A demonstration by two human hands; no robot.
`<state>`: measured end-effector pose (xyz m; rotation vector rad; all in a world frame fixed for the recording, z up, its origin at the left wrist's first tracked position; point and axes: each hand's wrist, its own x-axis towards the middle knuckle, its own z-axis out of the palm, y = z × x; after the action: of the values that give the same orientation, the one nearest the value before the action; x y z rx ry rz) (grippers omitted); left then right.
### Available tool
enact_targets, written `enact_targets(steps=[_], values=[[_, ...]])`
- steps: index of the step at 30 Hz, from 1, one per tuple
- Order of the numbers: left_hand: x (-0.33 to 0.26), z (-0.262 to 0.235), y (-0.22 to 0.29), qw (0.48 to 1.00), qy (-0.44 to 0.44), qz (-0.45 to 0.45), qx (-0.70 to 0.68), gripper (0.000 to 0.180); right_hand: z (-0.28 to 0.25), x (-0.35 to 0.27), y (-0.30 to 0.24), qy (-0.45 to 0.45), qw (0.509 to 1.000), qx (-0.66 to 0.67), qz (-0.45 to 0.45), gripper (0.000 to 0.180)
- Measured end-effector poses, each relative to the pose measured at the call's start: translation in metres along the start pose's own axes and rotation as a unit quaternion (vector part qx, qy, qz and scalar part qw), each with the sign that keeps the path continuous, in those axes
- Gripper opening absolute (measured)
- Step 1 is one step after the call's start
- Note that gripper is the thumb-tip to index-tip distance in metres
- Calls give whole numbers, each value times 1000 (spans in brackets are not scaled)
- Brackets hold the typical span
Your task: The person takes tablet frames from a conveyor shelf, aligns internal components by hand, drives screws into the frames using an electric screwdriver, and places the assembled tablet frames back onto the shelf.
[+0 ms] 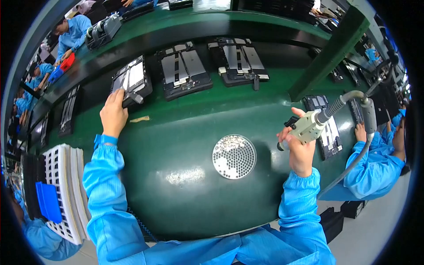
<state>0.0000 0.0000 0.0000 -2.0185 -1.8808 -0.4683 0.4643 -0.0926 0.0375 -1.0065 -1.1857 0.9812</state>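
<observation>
Aslant, pale tool [308, 128], tip lower-left.

Hands [113, 114] on device [135, 76] and hosed tool [308, 127]

Left forearm [104, 185] reaching forward, left hand [114, 115] back-up, fingers extended ahead; right forearm [300, 198] also forward, elbow lower; right hand [302, 155] curled in a grip, one finger sticking out.
</observation>
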Motion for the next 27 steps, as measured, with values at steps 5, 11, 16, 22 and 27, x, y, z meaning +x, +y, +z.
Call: enact_targets(steps=[5,11,16,22,27], values=[[-92,-72,59,991,83,79,74,54,0,6,9,18,1000,5,7,43],[-181,-112,141,993,-8,113,16,44,6,0,14,-5,1000,9,-16,44],[-176,-128,148,966,-216,112,-86,64,8,-2,17,-25,999,32,-19,43],[-162,-117,139,897,-195,333,-214,44,17,-4,14,-18,999,-3,-48,39],[-170,-95,145,864,-125,381,-305,21,11,-5,20,-32,998,8,-47,40]])
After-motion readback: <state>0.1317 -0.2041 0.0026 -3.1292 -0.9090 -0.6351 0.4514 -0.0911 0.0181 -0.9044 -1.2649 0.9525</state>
